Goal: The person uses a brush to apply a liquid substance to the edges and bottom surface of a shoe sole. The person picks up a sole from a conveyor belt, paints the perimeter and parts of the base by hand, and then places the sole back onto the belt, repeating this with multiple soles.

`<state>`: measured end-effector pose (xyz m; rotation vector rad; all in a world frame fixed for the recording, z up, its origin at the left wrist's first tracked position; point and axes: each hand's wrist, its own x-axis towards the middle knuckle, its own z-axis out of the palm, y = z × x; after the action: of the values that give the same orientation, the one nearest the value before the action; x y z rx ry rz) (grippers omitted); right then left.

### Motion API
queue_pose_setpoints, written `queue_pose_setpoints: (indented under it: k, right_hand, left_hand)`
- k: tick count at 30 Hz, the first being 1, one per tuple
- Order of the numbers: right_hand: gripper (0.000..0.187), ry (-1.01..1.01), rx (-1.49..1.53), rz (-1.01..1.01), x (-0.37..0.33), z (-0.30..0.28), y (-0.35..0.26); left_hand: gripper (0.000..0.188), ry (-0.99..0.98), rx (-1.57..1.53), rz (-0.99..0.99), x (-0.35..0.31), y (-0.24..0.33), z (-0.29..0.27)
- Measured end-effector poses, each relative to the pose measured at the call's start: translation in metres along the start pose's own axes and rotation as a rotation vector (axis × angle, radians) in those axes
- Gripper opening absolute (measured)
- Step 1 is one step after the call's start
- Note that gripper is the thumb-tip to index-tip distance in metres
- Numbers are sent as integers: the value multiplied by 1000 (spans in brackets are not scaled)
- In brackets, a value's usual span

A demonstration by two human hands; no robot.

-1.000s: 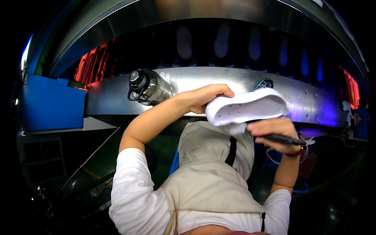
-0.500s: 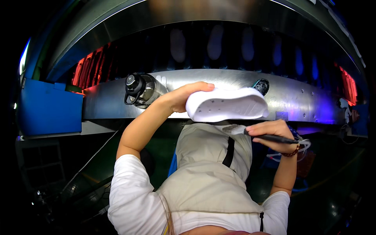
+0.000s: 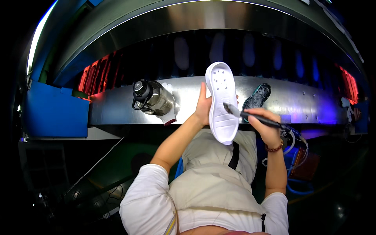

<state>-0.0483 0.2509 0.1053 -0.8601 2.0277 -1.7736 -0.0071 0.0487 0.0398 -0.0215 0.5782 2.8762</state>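
Observation:
A white shoe sole (image 3: pixel 221 88) stands nearly upright in front of me, its face with a cluster of small holes and ribbed lines turned toward me. My left hand (image 3: pixel 203 109) grips its left edge, fingers wrapped behind it. In my right hand (image 3: pixel 265 126) is a brush (image 3: pixel 270 122) with a black handle, pinched between thumb and fingers. Its tip lies over the middle of the sole and seems to touch it. Just right of the sole, a dark speckled shoe piece (image 3: pixel 256 97) with a teal edge rests on the metal ledge (image 3: pixel 290 102).
A water bottle (image 3: pixel 152 98) with a black lid stands on the ledge at left, a white glove (image 3: pixel 169 117) with a dark red cuff beside it. Beyond the ledge, sole shapes (image 3: pixel 216 47) line a dark slot with red glow at both ends. A blue box (image 3: pixel 58 109) borders the left.
My left hand has turned the sole from lying sideways to upright, its holed face toward me. My right hand has raised the brush from below the sole onto its face.

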Motion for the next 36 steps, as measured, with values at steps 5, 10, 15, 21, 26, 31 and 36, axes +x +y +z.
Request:
queue_pose_setpoints:
  k: [5, 10, 15, 21, 26, 31, 36]
  right_hand:
    - [17, 21, -398, -460, 0, 29, 3]
    - [16, -503, -348, -450, -13, 41, -45]
    - [13, -238, -123, -274, 11, 63, -25]
    - [18, -281, 309, -126, -1, 52, -26]
    - [21, -561, 36, -336, 3, 50, -28]
    - [21, -189, 252, -34, 1, 32, -38]
    - [21, -506, 86, -516, -10, 16, -21]
  left_hand:
    - [87, 118, 10, 37, -2, -11, 3]
    - [90, 147, -96, 232, -51, 13, -6]
    - [82, 185, -39, 461, -59, -6, 13]
    - [80, 178, -177, 650, -64, -8, 20]
    - [70, 144, -98, 641, -63, -10, 22]
    - [72, -12, -101, 591, -39, -11, 22]
    - [78, 112, -46, 624, -28, -4, 46]
